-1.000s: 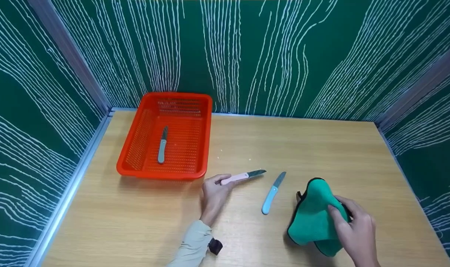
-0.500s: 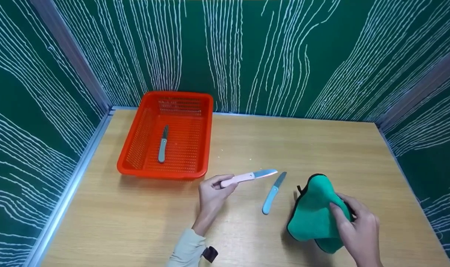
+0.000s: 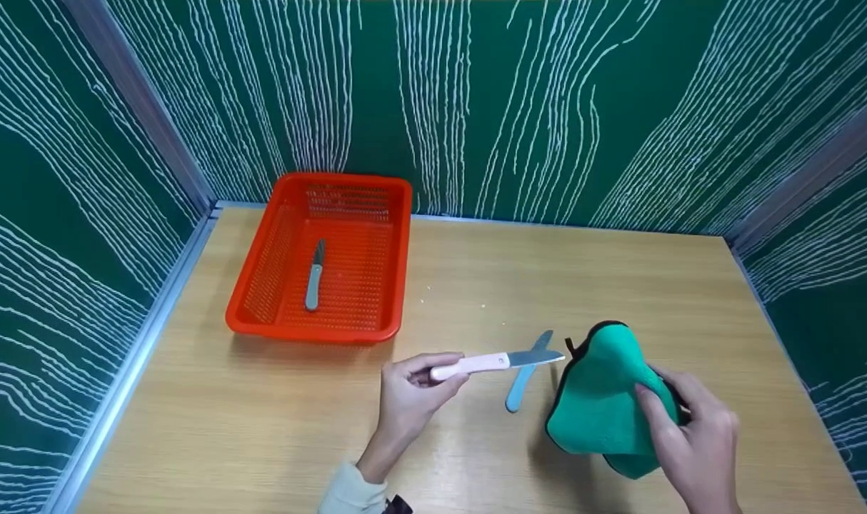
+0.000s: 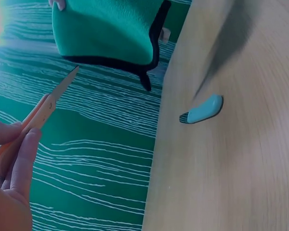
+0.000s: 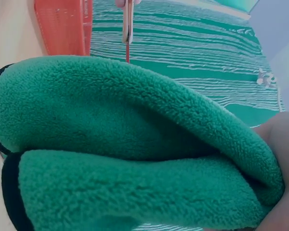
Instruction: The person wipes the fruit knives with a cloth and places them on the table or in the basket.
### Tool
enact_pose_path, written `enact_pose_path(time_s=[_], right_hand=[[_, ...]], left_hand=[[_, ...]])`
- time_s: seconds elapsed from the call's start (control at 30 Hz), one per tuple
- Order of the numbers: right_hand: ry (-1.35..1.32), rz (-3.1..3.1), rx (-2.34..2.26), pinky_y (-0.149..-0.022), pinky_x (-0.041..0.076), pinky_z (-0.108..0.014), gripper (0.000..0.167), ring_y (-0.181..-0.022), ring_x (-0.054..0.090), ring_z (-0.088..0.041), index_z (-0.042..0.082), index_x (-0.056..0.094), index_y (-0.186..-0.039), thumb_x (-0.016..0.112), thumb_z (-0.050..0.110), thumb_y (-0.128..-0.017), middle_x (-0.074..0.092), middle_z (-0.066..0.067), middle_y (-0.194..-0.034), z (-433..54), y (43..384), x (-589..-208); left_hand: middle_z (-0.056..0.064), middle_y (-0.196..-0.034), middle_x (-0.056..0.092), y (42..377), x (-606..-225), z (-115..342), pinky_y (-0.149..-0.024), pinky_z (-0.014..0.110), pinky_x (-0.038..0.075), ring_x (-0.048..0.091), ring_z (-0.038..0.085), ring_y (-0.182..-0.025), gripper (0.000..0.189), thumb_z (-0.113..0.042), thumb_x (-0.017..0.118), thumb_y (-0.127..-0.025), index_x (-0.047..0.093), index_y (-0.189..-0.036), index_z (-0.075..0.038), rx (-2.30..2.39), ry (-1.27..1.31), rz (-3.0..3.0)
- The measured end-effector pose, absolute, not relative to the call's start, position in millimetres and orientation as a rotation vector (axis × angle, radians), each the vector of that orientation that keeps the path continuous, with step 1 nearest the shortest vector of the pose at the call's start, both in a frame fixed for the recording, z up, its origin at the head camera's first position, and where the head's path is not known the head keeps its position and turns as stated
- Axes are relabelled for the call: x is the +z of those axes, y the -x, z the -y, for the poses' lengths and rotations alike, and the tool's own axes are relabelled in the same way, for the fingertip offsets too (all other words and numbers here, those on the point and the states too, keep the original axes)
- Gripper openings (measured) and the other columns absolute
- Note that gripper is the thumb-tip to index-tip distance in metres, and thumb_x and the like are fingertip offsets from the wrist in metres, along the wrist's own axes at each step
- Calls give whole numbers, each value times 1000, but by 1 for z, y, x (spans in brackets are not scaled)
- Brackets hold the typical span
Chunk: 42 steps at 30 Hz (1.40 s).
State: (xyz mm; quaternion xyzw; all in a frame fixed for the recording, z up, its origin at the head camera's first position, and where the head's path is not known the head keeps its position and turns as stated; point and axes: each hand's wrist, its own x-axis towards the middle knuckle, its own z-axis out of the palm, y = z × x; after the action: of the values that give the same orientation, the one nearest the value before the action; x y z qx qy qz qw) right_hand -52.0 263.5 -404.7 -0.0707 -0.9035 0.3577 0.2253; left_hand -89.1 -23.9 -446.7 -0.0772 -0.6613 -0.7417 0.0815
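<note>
Overlapping in head view alone: pink knife (image 3: 487,363) and blue knife (image 3: 521,384).

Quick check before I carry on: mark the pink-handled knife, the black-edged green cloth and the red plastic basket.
Pink-handled knife (image 3: 486,363): head view, on the exposed handle.
Black-edged green cloth (image 3: 608,408): head view, on its green face.
Red plastic basket (image 3: 356,275): head view, on its bare floor.

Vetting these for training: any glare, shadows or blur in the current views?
Head: soft shadow on the table below the cloth, no obvious motion blur; left wrist: glare at the upper left edge, dark shadow streak on the table; right wrist: basket washed out, cloth pile fairly crisp.
</note>
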Motion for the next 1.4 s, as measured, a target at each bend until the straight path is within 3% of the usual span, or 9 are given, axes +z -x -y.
enact_pose_path(time_s=[0.1,0.17,0.4,0.63,0.8,0.97,1.17,1.4], right_hand=[[153,2470,987,-76,39,-1,24,-80,54,14,0,68,-109,69,5,-85,69,-9,-94,-259,51,-399],[126,2457,995,-76,39,-1,24,-79,52,16,-1,68,-108,70,3,-85,68,-9,-92,-256,50,-396],[20,2436,1020,-78,43,-3,22,-79,58,8,0,69,-104,71,0,-82,68,-5,-90,-241,50,-387],[-226,2357,1062,-75,47,-6,27,-74,62,0,4,71,-104,71,-7,-79,67,-2,-84,-225,52,-391],[-428,2314,1067,-57,45,-8,38,-61,54,-7,3,71,-105,71,-15,-72,63,-1,-77,-209,54,-399],[-649,2336,1016,-44,36,-11,43,-58,43,-3,5,72,-105,70,-14,-66,53,8,-76,-201,56,-412],[-665,2453,866,-46,39,-10,41,-63,42,-2,9,74,-104,74,-7,-66,48,12,-78,-199,54,-412],[-632,2468,688,-43,30,-12,41,-56,34,0,11,75,-102,75,-3,-64,43,10,-75,-206,55,-413]], left_hand=[[16,-90,71,84,-443,24,-59,22,56,64,16,-72,24,8,78,-70,71,-93,8,-2217,252,1963],[16,-90,71,81,-442,23,-61,23,57,64,15,-73,24,8,78,-70,71,-93,8,-2209,273,1955],[18,-90,71,71,-438,19,-61,34,59,67,19,-75,23,10,77,-70,71,-92,9,-2116,404,1910],[11,-92,72,68,-440,17,-66,38,59,69,19,-79,24,7,79,-70,73,-93,5,-2096,413,1953],[16,-91,71,73,-455,15,-62,39,59,70,24,-79,24,9,79,-68,72,-91,7,-2107,538,1794],[18,-91,71,78,-469,12,-61,41,58,70,28,-81,23,10,79,-69,71,-90,8,-2096,598,1682],[23,-88,70,74,-450,14,-60,41,58,70,29,-80,22,18,75,-66,70,-87,11,-2068,631,1640],[21,-89,70,80,-468,18,-59,39,59,70,31,-81,22,16,76,-67,71,-87,9,-2086,632,1605]])
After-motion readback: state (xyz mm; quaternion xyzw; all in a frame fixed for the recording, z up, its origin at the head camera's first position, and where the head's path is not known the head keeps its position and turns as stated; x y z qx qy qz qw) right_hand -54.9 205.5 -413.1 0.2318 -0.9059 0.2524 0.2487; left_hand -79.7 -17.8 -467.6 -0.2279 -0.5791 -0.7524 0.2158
